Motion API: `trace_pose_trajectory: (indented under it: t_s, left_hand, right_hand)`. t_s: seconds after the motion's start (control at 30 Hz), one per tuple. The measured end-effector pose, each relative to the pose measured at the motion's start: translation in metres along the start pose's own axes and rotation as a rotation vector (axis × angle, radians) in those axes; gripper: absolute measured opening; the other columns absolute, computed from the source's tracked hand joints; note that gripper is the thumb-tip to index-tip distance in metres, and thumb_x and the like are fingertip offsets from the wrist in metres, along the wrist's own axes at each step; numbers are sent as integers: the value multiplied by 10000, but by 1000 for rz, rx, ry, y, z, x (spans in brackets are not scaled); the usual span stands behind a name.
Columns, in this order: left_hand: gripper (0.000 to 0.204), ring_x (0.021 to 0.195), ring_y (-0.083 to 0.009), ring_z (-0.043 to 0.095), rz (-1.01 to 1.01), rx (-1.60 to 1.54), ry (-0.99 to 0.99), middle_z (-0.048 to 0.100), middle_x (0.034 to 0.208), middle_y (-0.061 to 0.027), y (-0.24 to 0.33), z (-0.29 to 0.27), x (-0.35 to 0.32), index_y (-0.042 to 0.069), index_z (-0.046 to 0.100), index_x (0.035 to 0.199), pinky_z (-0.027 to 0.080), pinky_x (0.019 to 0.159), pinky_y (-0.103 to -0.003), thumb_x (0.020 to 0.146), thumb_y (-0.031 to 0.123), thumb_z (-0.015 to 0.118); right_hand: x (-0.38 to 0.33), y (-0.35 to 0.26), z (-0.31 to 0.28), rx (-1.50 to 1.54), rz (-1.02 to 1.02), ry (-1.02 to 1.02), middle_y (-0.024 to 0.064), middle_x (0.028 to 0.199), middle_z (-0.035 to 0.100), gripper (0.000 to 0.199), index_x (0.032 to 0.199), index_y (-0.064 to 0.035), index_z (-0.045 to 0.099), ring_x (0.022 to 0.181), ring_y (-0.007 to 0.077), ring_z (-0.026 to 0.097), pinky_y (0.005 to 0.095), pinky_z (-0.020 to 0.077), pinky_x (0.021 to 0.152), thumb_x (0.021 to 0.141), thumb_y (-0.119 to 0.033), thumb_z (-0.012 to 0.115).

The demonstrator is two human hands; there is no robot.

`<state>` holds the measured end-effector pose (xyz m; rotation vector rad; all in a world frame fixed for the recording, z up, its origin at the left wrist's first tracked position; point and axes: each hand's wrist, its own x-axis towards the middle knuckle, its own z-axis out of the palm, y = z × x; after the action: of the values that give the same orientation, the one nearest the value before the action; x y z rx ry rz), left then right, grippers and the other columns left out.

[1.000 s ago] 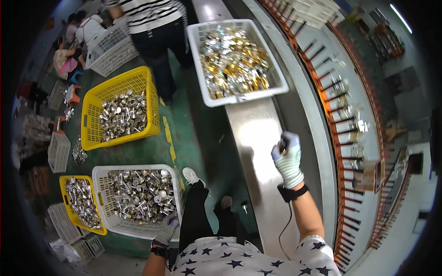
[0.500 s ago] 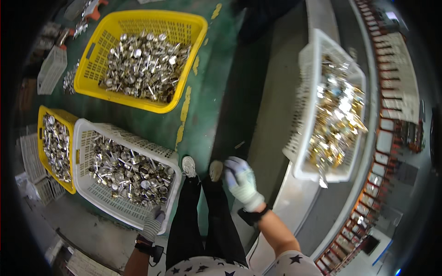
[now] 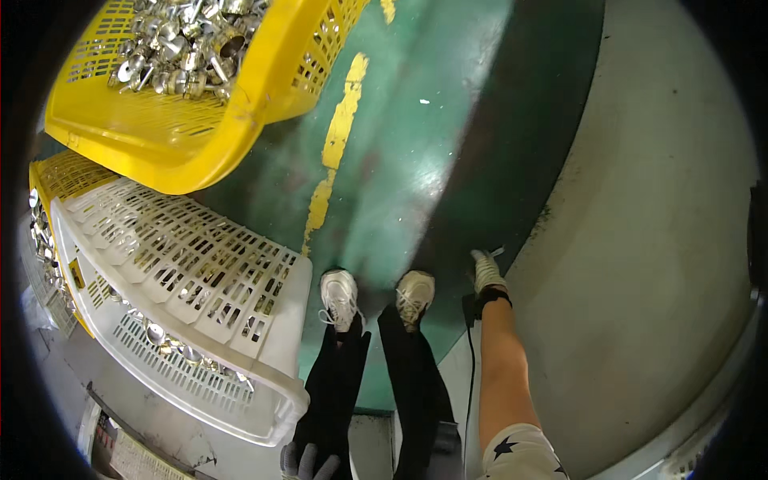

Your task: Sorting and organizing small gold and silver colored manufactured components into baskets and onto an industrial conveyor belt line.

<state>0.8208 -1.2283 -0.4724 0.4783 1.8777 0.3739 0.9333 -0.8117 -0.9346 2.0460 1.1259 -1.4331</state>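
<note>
My right hand point(image 3: 486, 272), in a pale glove with a dark band at the wrist, reaches down low over the dark floor strip. Its fingers are stretched beside a small light-coloured strip point(image 3: 498, 251); whether they touch it is hard to tell. At the lower edge, my left hand point(image 3: 307, 464) in a grey glove has its fingers apart against my left trouser leg, holding nothing visible. A white slotted basket point(image 3: 192, 264) stands left of my legs, with shiny metal cup-shaped parts point(image 3: 190, 354) inside. Its tall side wall hides most of them.
A large yellow basket point(image 3: 192, 160) of similar metal parts stands at the upper left. Another yellow basket point(image 3: 76, 172) sits beyond the white one. A wide grey panel point(image 3: 640, 224) borders the dark strip on the right. Worn yellow marking point(image 3: 344, 112) crosses the green floor.
My view has dropped closer to the floor. The right hand has gone down to the small strip, and the left has come off the white basket's edge. The white basket of gold-silver pieces has left view.
</note>
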Motion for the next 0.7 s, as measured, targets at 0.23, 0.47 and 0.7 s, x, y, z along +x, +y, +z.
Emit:
trace_pose_trajectory:
  t_s: [0.23,0.47,0.7]
  left_hand:
    - [675,1273,-572,340,76,22,-11,378,1445,-288,15,-5,-4,103,535,1360,325,1050,-660,759,311,761]
    - [770,1404,-559,194,-10,121,-216,233,1581,-220,-23,30,-38,241,463,1446,217,1139,-643,806,632,635]
    - [620,1308,-338,502,-29,-685,157,550,1394,-196,-4,-30,-141,48,491,1416,367,1106,-387,965,472,537]
  right_hand:
    - [-78,13,7,-390,-407,20,139,1013,639,413,1155,34,636,923,218,582,347,475,814,834,-224,666]
    - [-449,-92,-18,-394,-1437,149,260,1298,500,360,1196,-38,639,1152,413,536,438,447,1004,839,-72,671]
    - [-702,-154,-233,-52,-1487,125,172,1341,492,334,1272,-126,600,1169,302,513,383,464,957,951,-49,550]
